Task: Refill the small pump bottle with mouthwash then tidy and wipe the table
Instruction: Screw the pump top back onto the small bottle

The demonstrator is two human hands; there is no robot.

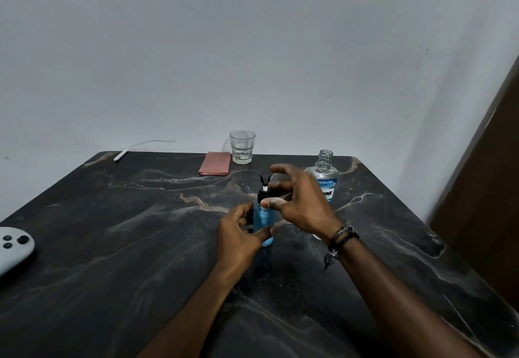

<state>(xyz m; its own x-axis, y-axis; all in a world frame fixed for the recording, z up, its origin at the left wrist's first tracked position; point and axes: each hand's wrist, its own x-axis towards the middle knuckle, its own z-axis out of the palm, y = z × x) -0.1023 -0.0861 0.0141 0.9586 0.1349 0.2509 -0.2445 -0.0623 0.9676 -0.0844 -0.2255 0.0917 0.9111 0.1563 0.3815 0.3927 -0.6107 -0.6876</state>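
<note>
Two hands work at the centre of the frame over a dark, marble-veined desk [118, 245] whose far edge meets a plain grey wall and whose right edge runs down beside a brown panel. Most of the glossy surface lies bare: the lower left and lower right of the frame are open room, with only the forearms crossing them. The small pump bottle [263, 225] stands upright at centre, its long axis vertical, a clear cylinder of blue liquid with a black collar and a black pump head whose nozzle points toward the upper left. The left hand [238, 235] has its grip wrapped closed around the bottle's lower body; the right hand [300, 203] (a corded bracelet at its wrist) has its thumb at the collar, fingers curved and spread above the pump. Behind that hand the mouthwash bottle [324, 173] stands uncapped. A faceted glass [242, 147] and a folded pink cloth [214, 163] sit touching near the far edge. A pale rounded device [14, 248] lies at far left.
</note>
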